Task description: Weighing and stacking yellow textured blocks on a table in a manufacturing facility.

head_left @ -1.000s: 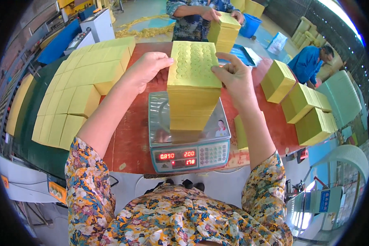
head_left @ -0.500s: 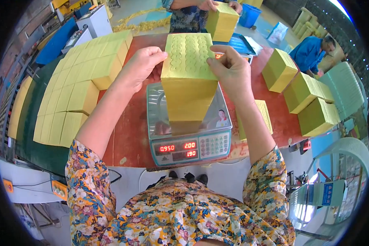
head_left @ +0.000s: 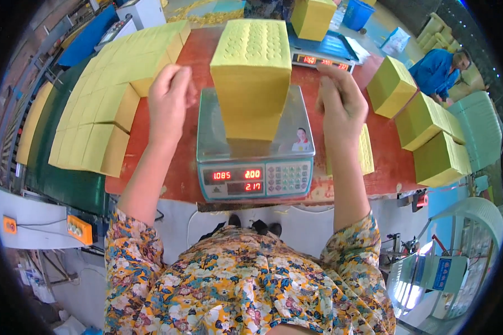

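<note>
A tall stack of yellow paper (head_left: 251, 100) with rows of scalloped, punched marks on top stands upright on the metal pan of a digital scale (head_left: 232, 181). Red digits glow on the scale's front beside its keypad. To the left of the stack, apart from it, my left hand (head_left: 170, 100) is raised with its fingers curled closed. My right hand (head_left: 343, 97) hovers on the other side, also clear of the stack, its fingers bent in. Nothing shows in either hand. A smaller yellow paper stack (head_left: 365, 151) is partly hidden behind my right forearm.
Many yellow paper stacks (head_left: 103, 89) stand in rows at the left. More stacks (head_left: 391, 86) line the red table's (head_left: 179, 178) right side. A second scale (head_left: 323, 58) bearing a stack sits at the far edge. Beyond the right stacks, a person in blue (head_left: 433, 72) bends down.
Both hands have let go of the stack's top edges and drawn outward from it. The scale's digits have changed. The view has shifted, and the far person's hands have left the other stack.
</note>
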The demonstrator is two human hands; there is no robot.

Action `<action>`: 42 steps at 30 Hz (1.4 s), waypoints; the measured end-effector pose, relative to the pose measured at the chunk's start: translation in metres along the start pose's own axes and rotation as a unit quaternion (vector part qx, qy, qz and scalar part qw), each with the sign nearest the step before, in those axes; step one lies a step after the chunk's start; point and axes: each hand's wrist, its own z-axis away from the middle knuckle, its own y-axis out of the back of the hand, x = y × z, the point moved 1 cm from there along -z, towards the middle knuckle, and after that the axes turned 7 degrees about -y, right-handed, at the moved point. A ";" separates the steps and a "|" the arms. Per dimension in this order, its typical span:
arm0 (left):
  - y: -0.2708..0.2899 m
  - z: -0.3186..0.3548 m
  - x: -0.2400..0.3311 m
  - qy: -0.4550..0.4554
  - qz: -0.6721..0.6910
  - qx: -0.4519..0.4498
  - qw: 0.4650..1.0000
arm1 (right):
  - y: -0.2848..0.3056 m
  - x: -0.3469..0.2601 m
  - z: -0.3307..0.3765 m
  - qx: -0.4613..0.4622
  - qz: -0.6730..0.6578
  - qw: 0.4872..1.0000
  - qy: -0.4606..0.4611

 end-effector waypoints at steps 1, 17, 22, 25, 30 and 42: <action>0.009 0.013 -0.006 0.014 0.012 0.021 1.000 | 0.009 0.008 0.015 -0.004 0.001 1.000 -0.015; 0.031 0.183 -0.035 0.146 0.041 0.195 0.969 | 0.103 0.076 0.136 -0.125 -0.068 0.953 -0.268; 0.007 0.191 -0.031 0.145 0.067 0.181 0.970 | 0.110 0.076 0.142 -0.142 -0.073 0.947 -0.278; 0.004 0.193 -0.032 0.142 0.067 0.180 0.971 | 0.114 0.076 0.145 -0.141 -0.076 0.947 -0.277; -0.003 0.184 -0.032 0.146 0.060 0.168 0.973 | 0.116 0.080 0.145 -0.120 -0.074 0.951 -0.274; 0.004 0.090 0.026 -0.131 -0.073 0.063 0.987 | 0.088 0.082 0.145 -0.083 -0.061 0.947 -0.305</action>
